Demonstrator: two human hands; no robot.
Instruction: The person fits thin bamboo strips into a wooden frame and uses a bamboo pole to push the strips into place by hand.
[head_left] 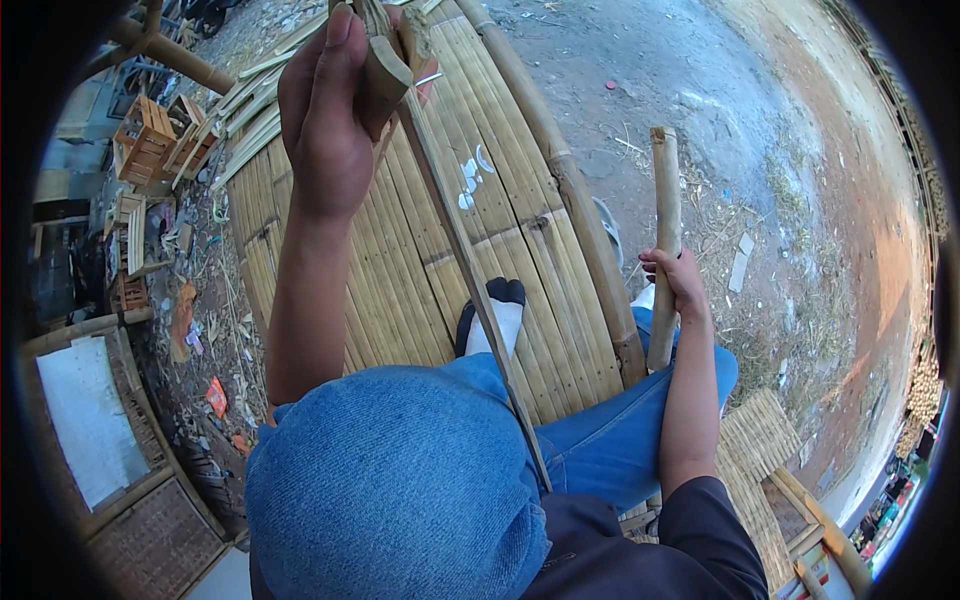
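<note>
My left hand (335,120), raised at the top, is closed round a split bamboo piece (388,68) with a curved cut end. A long narrow bamboo strip (462,255) runs from beside that hand down to my lap; the hand hides how its upper end is held. A thin, pale, nail-like tip (428,79) sticks out next to the cut end. On the right, my right hand (680,280) wraps round a short bamboo pole (665,195) that stands nearly upright, its lower end by my jeans-covered leg (610,450).
I sit cross-legged on a slatted bamboo platform (390,290) edged by a thick bamboo rail (575,190). Small white scraps (470,180) lie on it. Several loose strips (255,120) are at its far left. Wooden crates (145,140) stand left, and a woven panel (755,440) lies right.
</note>
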